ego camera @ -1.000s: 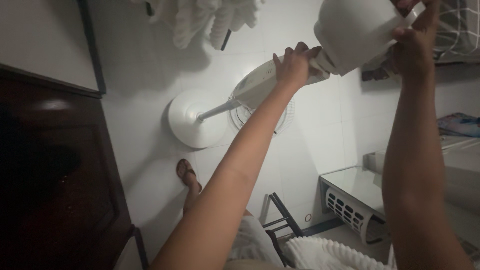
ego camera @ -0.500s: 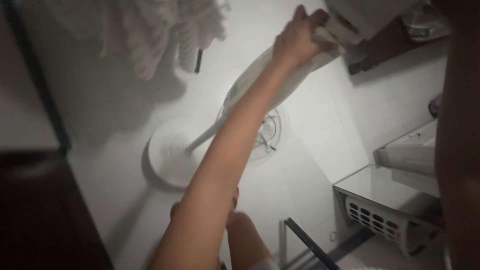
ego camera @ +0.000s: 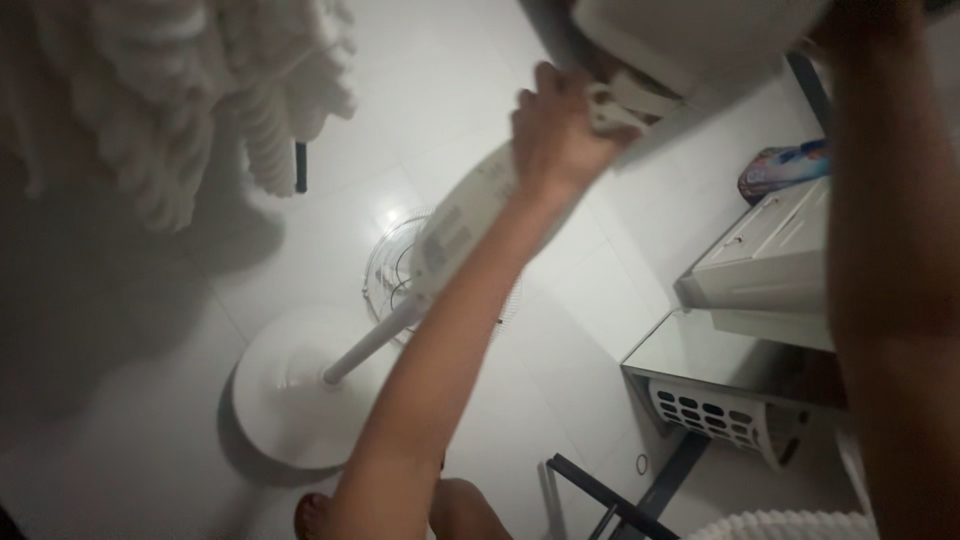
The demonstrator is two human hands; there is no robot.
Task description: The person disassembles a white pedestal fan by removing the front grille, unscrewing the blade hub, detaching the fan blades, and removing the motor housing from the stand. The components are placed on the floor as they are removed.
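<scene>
Much of the scene is dim, and the top edge cuts things off: the right hand (ego camera: pixel 858 22) is only partly in frame at the upper right, pressed against the white fan head (ego camera: pixel 690 40), and whether its fingers curl around it cannot be told. That fan head is itself cropped, so only its underside and a pale bracket show. The left hand (ego camera: pixel 560 130) is plain to see, closed around the top of the fan's control column (ego camera: pixel 470 215), just under the head, with the forearm running down across the middle of the view and hiding part of the column. Below it one thin pole (ego camera: pixel 365 350) slants down to one round white base (ego camera: pixel 290 400) standing on the white tiled floor (ego camera: pixel 130 400). One wire fan grille (ego camera: pixel 395 270) lies flat on the floor behind the column, half covered by it. Fluffy white cloths (ego camera: pixel 180 100) hang at the upper left, blurred, their number hard to tell. At the right one white drawer unit (ego camera: pixel 770 255) sits above one glass tabletop (ego camera: pixel 700 350), with one white perforated basket (ego camera: pixel 715 420) under it. One colourful packet (ego camera: pixel 785 168) lies beyond the drawers, too blurred to identify. One sandalled foot (ego camera: pixel 312 515) and one knee (ego camera: pixel 470 505) show at the bottom edge, cut off.
</scene>
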